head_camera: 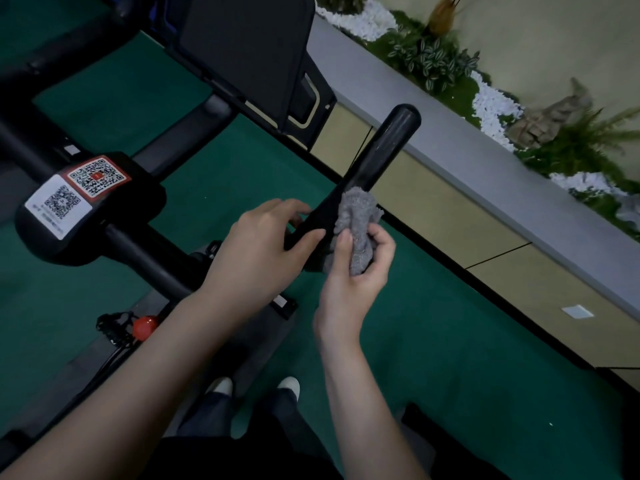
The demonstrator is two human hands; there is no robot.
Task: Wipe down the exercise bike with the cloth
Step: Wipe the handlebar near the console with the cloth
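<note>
The black exercise bike [86, 216] fills the left and centre, with QR-code stickers on its handlebar hub. Its right handlebar grip [388, 147] points up and to the right. My left hand [263, 244] grips the lower part of that bar, thumb over the top. My right hand [356, 268] holds a crumpled grey cloth [358, 220] and presses it against the bar just beside my left hand. The bar's section under the cloth is hidden.
A black console screen [249, 53] stands at the top centre. A red knob [145, 325] sits low on the frame. Green floor [450, 358] lies below. A grey-topped planter ledge [467, 161] with plants and white stones runs along the right.
</note>
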